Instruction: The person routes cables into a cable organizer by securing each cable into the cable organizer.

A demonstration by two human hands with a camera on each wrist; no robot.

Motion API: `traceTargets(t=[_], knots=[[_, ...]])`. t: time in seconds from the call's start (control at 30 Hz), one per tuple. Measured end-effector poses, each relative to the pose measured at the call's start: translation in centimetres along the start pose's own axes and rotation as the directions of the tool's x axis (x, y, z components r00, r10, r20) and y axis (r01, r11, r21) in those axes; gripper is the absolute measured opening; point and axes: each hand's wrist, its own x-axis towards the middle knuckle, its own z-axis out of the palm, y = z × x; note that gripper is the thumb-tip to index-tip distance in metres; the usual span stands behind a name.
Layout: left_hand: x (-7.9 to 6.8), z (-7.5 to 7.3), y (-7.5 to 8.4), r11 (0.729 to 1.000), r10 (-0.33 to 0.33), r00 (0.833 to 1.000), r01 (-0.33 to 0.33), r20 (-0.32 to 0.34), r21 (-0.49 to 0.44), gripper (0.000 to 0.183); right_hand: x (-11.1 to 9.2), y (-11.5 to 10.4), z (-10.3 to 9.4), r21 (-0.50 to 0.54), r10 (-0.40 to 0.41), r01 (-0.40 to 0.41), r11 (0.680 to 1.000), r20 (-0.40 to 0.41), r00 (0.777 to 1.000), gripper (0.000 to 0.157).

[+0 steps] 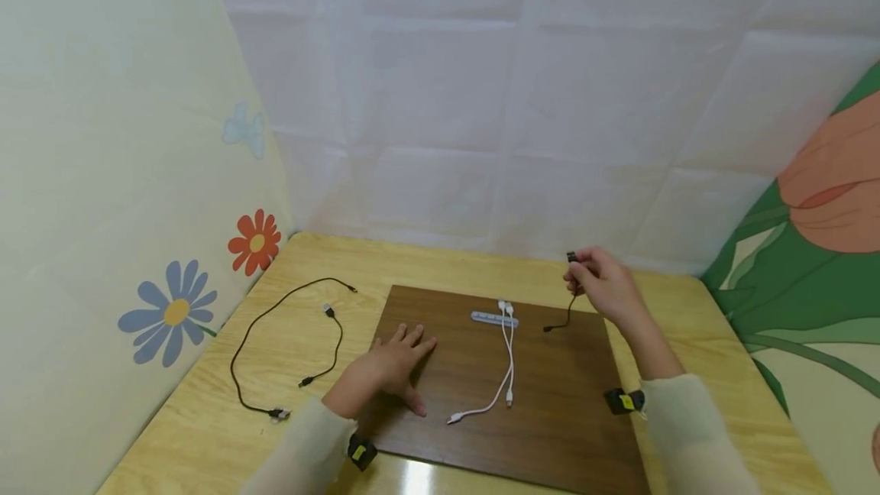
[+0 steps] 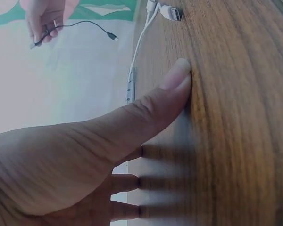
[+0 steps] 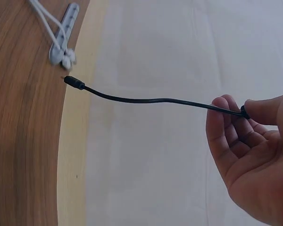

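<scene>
My right hand [image 1: 602,285] is raised over the far right of the brown board [image 1: 440,373], pinching a short black cable [image 3: 151,100] near one plug between thumb and fingers. The cable's other plug [image 3: 74,82] dangles free. With fingers spread, my left hand [image 1: 395,365] rests on the board's left part; its thumb [image 2: 177,77] lies along the wood in the left wrist view. Between the hands, a grey-blue cable holder strip [image 1: 484,318] sits near the board's far edge. Two white cables [image 1: 512,361] run across its right end, their loose ends pointing toward me.
Left of the board, a long black cable [image 1: 237,357] curves over the light wooden table [image 1: 186,445], with a shorter black cable [image 1: 338,350] beside it. A white sheet [image 1: 440,98] hangs behind the table. Flower-printed sheets [image 1: 89,174] stand at both sides.
</scene>
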Motion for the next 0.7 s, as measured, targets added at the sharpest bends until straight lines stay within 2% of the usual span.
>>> traceTargets(t=[0.33, 0.43, 0.5, 0.6, 0.7], knots=[[0.2, -0.5, 0.2, 1.000, 0.006, 1.000, -0.006, 0.000, 0.003, 0.117, 0.6, -0.8, 2.3, 0.079, -0.021, 0.020, 0.997, 0.013, 1.000, 0.024], [0.5, -0.7, 0.1, 1.000, 0.023, 1.000, -0.023, -0.003, 0.014, 0.108, 0.5, -1.0, 3.0, 0.117, -0.015, 0.012, 0.993, 0.025, 1.000, 0.024], [1.0, -0.9, 0.1, 0.998, 0.060, 0.997, -0.060, -0.042, 0.013, 0.095, 0.5, -1.1, 3.5, 0.140, -0.018, 0.013, 0.990, 0.034, 0.999, 0.024], [2.1, -0.9, 0.4, 0.989, 0.149, 0.978, -0.148, -0.148, 0.016, 0.071, 0.6, -1.4, 4.3, 0.168, -0.031, 0.023, 0.986, 0.043, 0.999, 0.022], [3.3, -0.7, 1.4, 0.973, 0.222, 0.939, -0.233, -0.263, -0.011, 0.055, 0.6, -1.7, 5.2, 0.193, -0.041, 0.030, 0.981, 0.053, 0.998, 0.019]])
